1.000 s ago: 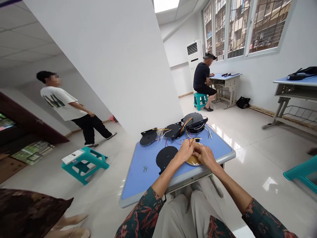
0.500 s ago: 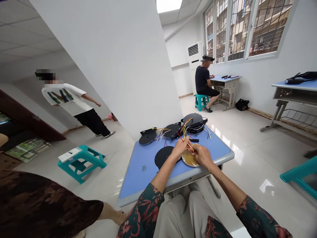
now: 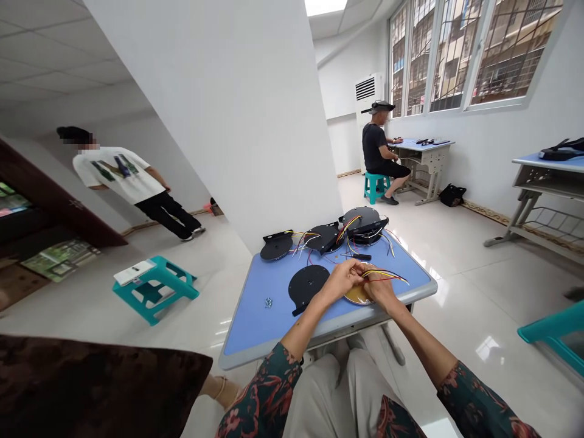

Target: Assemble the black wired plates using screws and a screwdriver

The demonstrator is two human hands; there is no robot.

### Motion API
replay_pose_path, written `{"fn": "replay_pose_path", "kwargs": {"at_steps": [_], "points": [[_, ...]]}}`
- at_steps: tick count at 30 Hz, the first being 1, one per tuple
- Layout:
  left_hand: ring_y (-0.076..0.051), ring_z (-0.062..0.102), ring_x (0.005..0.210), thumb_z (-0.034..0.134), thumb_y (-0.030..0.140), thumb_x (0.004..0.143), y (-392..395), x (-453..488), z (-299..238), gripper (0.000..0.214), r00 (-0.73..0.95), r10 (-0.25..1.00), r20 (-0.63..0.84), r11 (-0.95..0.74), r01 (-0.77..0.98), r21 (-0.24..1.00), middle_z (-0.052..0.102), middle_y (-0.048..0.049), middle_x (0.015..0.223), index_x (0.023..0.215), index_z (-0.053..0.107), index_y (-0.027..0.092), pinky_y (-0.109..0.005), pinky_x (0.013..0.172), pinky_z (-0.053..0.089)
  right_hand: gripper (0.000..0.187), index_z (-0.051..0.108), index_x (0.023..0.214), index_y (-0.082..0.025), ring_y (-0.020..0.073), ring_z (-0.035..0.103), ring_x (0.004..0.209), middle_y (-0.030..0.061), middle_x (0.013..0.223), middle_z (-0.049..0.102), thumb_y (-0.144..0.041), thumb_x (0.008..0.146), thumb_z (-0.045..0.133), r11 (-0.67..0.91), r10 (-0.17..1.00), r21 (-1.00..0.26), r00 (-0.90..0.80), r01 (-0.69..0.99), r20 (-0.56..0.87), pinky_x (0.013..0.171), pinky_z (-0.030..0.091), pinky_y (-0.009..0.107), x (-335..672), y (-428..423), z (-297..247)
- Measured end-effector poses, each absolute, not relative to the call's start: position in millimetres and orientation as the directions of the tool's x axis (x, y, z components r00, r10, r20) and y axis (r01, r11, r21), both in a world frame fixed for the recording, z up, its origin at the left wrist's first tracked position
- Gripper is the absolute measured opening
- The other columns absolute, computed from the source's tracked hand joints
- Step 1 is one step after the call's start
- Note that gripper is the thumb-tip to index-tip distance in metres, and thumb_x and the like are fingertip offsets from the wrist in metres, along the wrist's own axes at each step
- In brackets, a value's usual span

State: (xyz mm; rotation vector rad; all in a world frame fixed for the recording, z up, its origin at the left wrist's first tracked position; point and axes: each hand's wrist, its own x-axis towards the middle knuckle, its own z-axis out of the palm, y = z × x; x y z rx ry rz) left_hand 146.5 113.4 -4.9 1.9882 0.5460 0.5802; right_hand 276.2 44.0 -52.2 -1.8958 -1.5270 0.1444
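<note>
Red, yellow, black and white wires (image 3: 387, 275) run rightward from my fingertips across the back of my right hand, their ends loose. My left hand (image 3: 345, 278) is closed, its thumb and fingertips pinching at the wires. My right hand (image 3: 379, 289) meets it there with bent fingers, partly covered by the wires. Below both hands lies a round amber-coloured disc (image 3: 357, 294) with a pale rim, partly hidden by them. Left of it, a round black plate (image 3: 306, 286) lies flat, close to my left wrist.
Several black round housings with wires (image 3: 365, 219) line the table's back. A short black tool (image 3: 362, 257) lies behind my hands. Small screws (image 3: 269, 302) sit on the blue tabletop (image 3: 249, 322). A person's dark sleeve (image 3: 100, 389) is close at left; two other people are farther off.
The wires stood upward from my hands before; now they lie over to the right across my right hand. The view has shifted slightly, and the dark sleeve at left has moved.
</note>
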Motion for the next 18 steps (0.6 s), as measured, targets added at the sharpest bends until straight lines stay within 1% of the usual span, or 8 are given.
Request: {"fn": "replay_pose_path", "kwargs": {"at_steps": [2, 4, 7, 9, 11, 13, 16, 18], "points": [[-0.016, 0.062, 0.078, 0.063, 0.007, 0.075, 110, 145, -5, 0.018, 0.799, 0.563, 0.211, -0.550, 0.172, 0.817, 0.068, -0.0036, 0.087, 0.091, 0.066, 0.015, -0.028, 0.075, 0.050, 0.035, 0.070, 0.112, -0.018, 0.0249, 0.065, 0.109, 0.0117, 0.119, 0.073, -0.010, 0.084, 0.053, -0.089, 0.892, -0.563, 0.317, 0.822, 0.321, 0.091, 0.045, 0.032, 277, 46, -56], [-0.016, 0.062, 0.080, 0.054, 0.001, 0.077, 108, 142, -5, 0.024, 0.832, 0.499, 0.240, -0.655, 0.181, 0.734, 0.068, -0.0044, 0.091, 0.091, 0.067, 0.016, -0.028, 0.077, 0.050, 0.030, 0.071, 0.108, -0.018, 0.0259, 0.065, 0.106, 0.0126, 0.113, 0.074, -0.012, 0.086, 0.052, -0.102, 0.891, -0.555, 0.324, 0.826, 0.318, 0.091, 0.044, 0.033, 278, 46, -59], [-0.018, 0.062, 0.090, 0.050, -0.002, 0.077, 107, 139, -6, 0.033, 0.858, 0.423, 0.290, -0.747, 0.149, 0.648, 0.069, -0.0061, 0.100, 0.097, 0.068, 0.017, -0.031, 0.086, 0.049, 0.028, 0.071, 0.108, -0.019, 0.0261, 0.064, 0.105, 0.0129, 0.111, 0.074, -0.016, 0.090, 0.050, -0.104, 0.895, -0.544, 0.317, 0.832, 0.313, 0.089, 0.043, 0.033, 280, 44, -60], [-0.020, 0.062, 0.096, 0.053, 0.000, 0.078, 107, 138, -8, 0.028, 0.849, 0.409, 0.334, -0.767, 0.122, 0.631, 0.069, -0.0071, 0.103, 0.096, 0.068, 0.017, -0.034, 0.092, 0.049, 0.025, 0.071, 0.107, -0.019, 0.0254, 0.064, 0.103, 0.0128, 0.111, 0.074, -0.019, 0.091, 0.051, -0.100, 0.902, -0.539, 0.305, 0.836, 0.306, 0.083, 0.042, 0.031, 281, 42, -58], [-0.020, 0.062, 0.096, 0.054, 0.002, 0.081, 108, 138, -10, 0.022, 0.847, 0.389, 0.362, -0.779, 0.093, 0.620, 0.069, -0.0072, 0.103, 0.090, 0.067, 0.017, -0.034, 0.092, 0.049, 0.019, 0.072, 0.097, -0.019, 0.0241, 0.065, 0.094, 0.0117, 0.101, 0.075, -0.022, 0.089, 0.056, -0.101, 0.911, -0.534, 0.294, 0.839, 0.290, 0.074, 0.039, 0.029, 282, 41, -53], [-0.020, 0.062, 0.096, 0.052, 0.002, 0.082, 110, 138, -11, 0.021, 0.855, 0.358, 0.375, -0.785, 0.058, 0.617, 0.068, -0.0067, 0.100, 0.086, 0.066, 0.018, -0.032, 0.090, 0.050, 0.013, 0.072, 0.086, -0.019, 0.0220, 0.065, 0.084, 0.0101, 0.089, 0.075, -0.023, 0.085, 0.060, -0.108, 0.918, -0.531, 0.290, 0.841, 0.272, 0.065, 0.033, 0.028, 282, 41, -48], [-0.019, 0.062, 0.094, 0.052, 0.003, 0.082, 112, 138, -11, 0.020, 0.864, 0.320, 0.388, -0.779, 0.007, 0.627, 0.067, -0.0055, 0.094, 0.082, 0.065, 0.018, -0.031, 0.088, 0.049, 0.014, 0.071, 0.080, -0.019, 0.0195, 0.063, 0.076, 0.0090, 0.083, 0.074, -0.021, 0.085, 0.059, -0.119, 0.920, -0.532, 0.295, 0.838, 0.258, 0.061, 0.027, 0.028, 281, 41, -42], [-0.019, 0.062, 0.091, 0.051, 0.005, 0.083, 110, 137, -11, 0.019, 0.858, 0.334, 0.391, -0.763, 0.002, 0.647, 0.067, -0.0048, 0.090, 0.082, 0.064, 0.018, -0.030, 0.086, 0.048, 0.013, 0.071, 0.080, -0.019, 0.0191, 0.062, 0.076, 0.0087, 0.083, 0.074, -0.022, 0.085, 0.059, -0.119, 0.919, -0.535, 0.297, 0.836, 0.260, 0.061, 0.026, 0.028, 280, 39, -40]]}}
